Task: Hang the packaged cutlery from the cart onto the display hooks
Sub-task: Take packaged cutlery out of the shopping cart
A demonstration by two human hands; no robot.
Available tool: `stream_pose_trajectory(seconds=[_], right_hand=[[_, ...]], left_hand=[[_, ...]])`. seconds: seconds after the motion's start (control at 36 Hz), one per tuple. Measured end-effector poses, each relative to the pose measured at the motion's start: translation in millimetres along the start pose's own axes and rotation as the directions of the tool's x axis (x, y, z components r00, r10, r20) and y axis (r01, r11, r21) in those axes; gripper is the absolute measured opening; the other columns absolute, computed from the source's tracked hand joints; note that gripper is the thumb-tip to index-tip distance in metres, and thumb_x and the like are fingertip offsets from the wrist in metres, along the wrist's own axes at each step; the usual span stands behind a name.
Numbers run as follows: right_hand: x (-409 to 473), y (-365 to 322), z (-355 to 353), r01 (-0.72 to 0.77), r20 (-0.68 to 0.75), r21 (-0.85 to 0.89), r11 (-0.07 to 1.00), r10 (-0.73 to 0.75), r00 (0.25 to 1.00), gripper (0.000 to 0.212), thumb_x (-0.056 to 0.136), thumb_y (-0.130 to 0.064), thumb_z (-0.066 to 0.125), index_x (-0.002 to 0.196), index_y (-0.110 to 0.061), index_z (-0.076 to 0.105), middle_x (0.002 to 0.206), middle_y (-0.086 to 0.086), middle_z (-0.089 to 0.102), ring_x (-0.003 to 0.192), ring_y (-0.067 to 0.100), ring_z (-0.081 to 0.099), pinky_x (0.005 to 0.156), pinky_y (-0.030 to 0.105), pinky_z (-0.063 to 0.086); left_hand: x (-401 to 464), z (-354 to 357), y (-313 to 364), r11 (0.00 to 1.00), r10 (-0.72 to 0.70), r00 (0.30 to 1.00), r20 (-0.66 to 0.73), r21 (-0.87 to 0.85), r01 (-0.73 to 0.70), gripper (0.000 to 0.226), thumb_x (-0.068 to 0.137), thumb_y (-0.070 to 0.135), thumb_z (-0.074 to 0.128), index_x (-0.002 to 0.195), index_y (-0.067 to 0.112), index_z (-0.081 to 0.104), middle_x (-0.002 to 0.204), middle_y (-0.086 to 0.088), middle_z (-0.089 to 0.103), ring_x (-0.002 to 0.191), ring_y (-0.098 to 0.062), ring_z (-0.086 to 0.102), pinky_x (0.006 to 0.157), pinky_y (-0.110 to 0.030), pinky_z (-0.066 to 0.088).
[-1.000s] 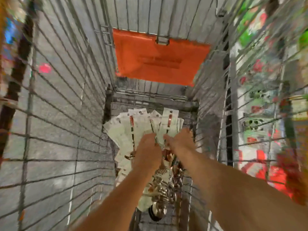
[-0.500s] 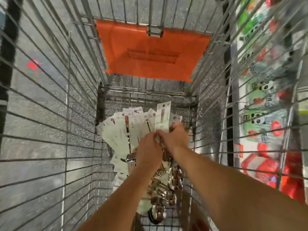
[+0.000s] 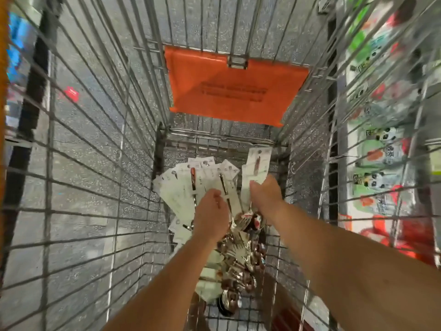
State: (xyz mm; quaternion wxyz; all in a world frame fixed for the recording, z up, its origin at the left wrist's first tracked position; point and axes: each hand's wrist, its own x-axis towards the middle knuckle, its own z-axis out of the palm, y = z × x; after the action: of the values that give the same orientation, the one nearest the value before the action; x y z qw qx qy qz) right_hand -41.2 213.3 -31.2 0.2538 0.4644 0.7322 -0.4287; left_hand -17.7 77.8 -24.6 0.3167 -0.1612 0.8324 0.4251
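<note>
Both arms reach deep into the cart, where the cutlery packs fan out just ahead of the left hand, whose fingers curl onto them. The right hand pinches one pack raised above the pile, with an orange flap beyond both hands.

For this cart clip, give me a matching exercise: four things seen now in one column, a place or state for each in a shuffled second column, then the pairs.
Things:
1. right hand
2. left hand
3. orange flap
4. pile of cutlery cards

Places or states:
A. hangs on the cart's far end wall
B. lies fanned out on the cart floor
C. pinches one white card lifted above the rest
D. rests among the fanned cards, beside the other hand

Pairs: 1-C, 2-D, 3-A, 4-B
</note>
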Motion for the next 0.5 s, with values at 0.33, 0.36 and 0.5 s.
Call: stream_pose_trajectory(seconds=[0.33,0.36,0.5], right_hand=[[-103,-63,-40,0.039,0.472,0.319,0.947,-0.195,0.860,0.006,0.093,-0.019,0.065,0.095,-0.019,0.070,0.090,0.006,0.073,0.062,0.017,0.061,0.046,0.028,0.041],[-113,-67,-42,0.049,0.501,0.347,0.937,-0.229,0.834,0.008,0.093,-0.018,0.064,0.098,-0.018,0.070,0.094,0.009,0.073,0.063,0.017,0.063,0.044,0.027,0.043],[-163,-83,-56,0.150,0.526,0.410,0.900,-0.368,0.767,0.020,0.098,-0.009,0.054,0.109,-0.017,0.068,0.102,0.008,0.075,0.091,0.025,0.073,0.075,0.043,0.060]], left_hand=[[-40,-74,58,0.691,-0.084,0.921,0.379,-0.644,0.328,0.066,0.092,0.070,0.043,0.124,0.018,0.066,0.123,-0.015,0.067,0.114,-0.032,0.063,0.105,-0.045,0.046],[-48,-82,63,0.655,-0.018,0.908,0.420,-0.681,0.327,0.072,0.093,0.070,0.039,0.132,0.015,0.062,0.132,-0.020,0.062,0.123,-0.036,0.059,0.110,-0.050,0.041],[-92,-116,87,0.579,0.192,0.824,0.534,-0.739,0.344,0.068,0.102,0.058,0.026,0.116,0.011,0.073,0.116,-0.021,0.067,0.101,-0.030,0.068,0.086,-0.038,0.056]])
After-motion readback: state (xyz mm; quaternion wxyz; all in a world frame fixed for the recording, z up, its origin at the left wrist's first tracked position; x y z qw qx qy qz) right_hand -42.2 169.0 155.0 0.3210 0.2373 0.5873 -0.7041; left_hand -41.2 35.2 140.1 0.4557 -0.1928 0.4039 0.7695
